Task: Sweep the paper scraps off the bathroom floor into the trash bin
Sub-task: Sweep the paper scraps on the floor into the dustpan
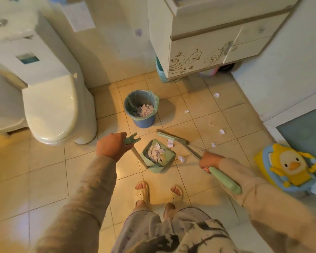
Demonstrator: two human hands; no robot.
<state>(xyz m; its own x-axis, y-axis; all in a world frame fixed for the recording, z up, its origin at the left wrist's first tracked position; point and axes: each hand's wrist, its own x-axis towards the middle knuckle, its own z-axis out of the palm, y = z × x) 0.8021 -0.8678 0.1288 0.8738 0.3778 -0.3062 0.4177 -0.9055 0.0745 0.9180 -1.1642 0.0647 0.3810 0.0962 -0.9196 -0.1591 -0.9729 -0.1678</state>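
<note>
A: How far along is the sweeping, would you say?

B: Partway, I'd judge. The trash bin [140, 108] already has a heap of crumpled paper inside its liner, and the dustpan [158, 155], standing on the floor just in front of the bin on the person's side, holds another pile not yet tipped out.

A: And the hands?

B: The left hand [112, 146] is closed around the green top of the dustpan's upright handle, in front of the bin and a little toward the toilet [49, 110]. The right hand [209, 161] is wrapped around the broom [190, 150] shaft, whose head rests on the tiles between the bin and the dustpan's far edge, with one scrap [170, 142] lying right against it.

A: What's left on the floor?

B: Several paper scraps [216, 95] are still loose, all on the side of the bin away from the toilet: one near the cabinet [204, 57], a few strung out across the tiles beyond the broom head, and one [181, 158] just beside the dustpan.

A: So what remains?

B: Gathering those stragglers into the dustpan, then emptying it into the bin. The farthest scraps look well apart from the pan, so I'd expect a few more strokes.
</note>
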